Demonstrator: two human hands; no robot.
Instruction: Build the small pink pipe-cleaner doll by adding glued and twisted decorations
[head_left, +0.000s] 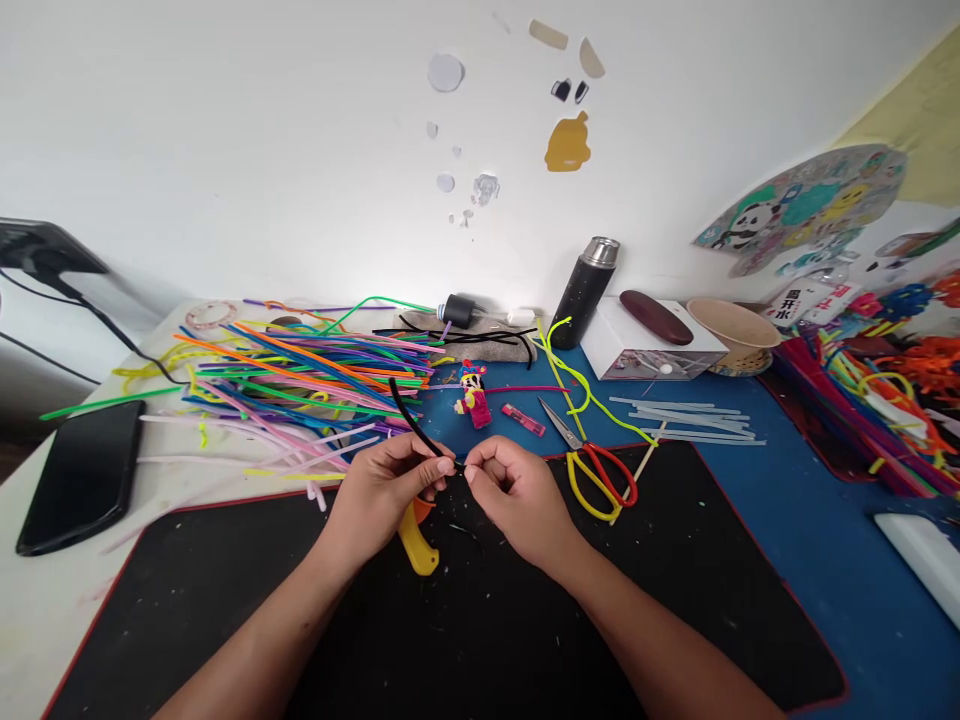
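A black pipe cleaner (409,415) slants up to the left out of my left hand (390,490), whose thumb and fingers pinch it. Close beside it, my right hand (521,500) is closed with thumb and forefinger together at the pipe cleaner's lower end. Partly hidden beneath my left hand lies a yellow-handled tool (418,545) with an orange part; its kind does not show. Just beyond both hands are a small pipe-cleaner figure (475,398) in pink, yellow and blue and a pink plastic piece (523,420). Scissors (600,475) with red and yellow handles rest right of my right hand.
Many coloured pipe cleaners (300,370) are heaped at the back left, near a black phone (81,475). A black flask (585,295), a white box (637,345) and a bowl (731,325) stand along the wall. Pale glue sticks (690,415) lie right of the scissors on the blue surface.
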